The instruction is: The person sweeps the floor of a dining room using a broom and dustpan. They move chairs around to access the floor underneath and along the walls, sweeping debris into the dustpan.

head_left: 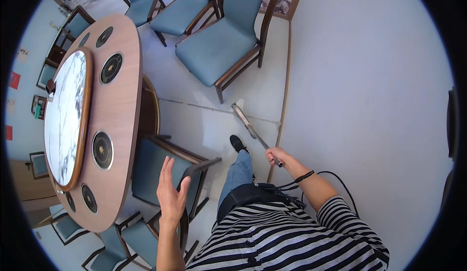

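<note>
My right hand [276,156] is closed around the dark grey stick of a long-handled floor tool [244,121]. Its narrow beige head points away from me, down at the pale floor beside the wall; I cannot tell exactly what kind of tool it is. My left hand [171,192] is raised with the fingers stretched out and the thumb apart, holding nothing. Below and around that hand is a blue-seated chair [152,174] with a dark wooden frame, pushed against the round table; whether the hand touches its backrest is unclear.
The round wooden table [119,120] with a marble-look turntable [65,120] and several dark round insets stands left. A blue chair [219,50] is ahead, with others behind it. A white wall [365,101] runs along my right. My shoe [237,143] is on the floor.
</note>
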The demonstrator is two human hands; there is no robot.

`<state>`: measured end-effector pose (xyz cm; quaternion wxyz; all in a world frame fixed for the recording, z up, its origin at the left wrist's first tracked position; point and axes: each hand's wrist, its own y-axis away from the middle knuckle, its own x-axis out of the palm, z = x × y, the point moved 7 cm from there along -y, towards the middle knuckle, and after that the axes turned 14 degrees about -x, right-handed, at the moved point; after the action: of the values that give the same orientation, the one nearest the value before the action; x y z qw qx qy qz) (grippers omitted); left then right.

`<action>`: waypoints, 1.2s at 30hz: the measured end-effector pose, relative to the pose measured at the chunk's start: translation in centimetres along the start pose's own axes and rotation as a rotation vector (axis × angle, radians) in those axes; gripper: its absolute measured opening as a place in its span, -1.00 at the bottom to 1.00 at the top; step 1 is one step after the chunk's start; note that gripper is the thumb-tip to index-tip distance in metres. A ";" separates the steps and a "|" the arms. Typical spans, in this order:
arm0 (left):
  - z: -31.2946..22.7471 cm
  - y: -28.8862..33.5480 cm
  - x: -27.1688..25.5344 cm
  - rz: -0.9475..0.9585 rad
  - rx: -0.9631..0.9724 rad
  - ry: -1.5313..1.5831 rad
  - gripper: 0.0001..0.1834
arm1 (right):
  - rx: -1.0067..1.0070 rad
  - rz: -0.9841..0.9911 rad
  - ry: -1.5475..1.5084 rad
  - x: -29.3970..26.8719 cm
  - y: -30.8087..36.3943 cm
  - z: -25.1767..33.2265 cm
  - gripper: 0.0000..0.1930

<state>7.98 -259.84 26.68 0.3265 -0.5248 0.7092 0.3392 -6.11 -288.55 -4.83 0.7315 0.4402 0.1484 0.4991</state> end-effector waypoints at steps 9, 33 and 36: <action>-8.8 -20.0 6.5 0.140 0.089 0.102 -0.55 | 0.070 0.001 -0.551 -4.0 -7.8 12.7 -0.78; -49.3 -66.2 36.3 0.710 -0.644 1.338 -0.58 | -0.058 -0.270 -0.695 -23.0 -24.6 40.2 -0.81; -47.6 -63.3 33.8 0.718 -0.667 1.247 -0.57 | -0.028 -0.198 -0.684 -23.7 -25.2 41.2 -0.80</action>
<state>56.09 -330.59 16.72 -0.4347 -0.4272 0.7483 0.2618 25.19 -332.25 -6.70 0.7897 0.5552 -0.0701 0.2513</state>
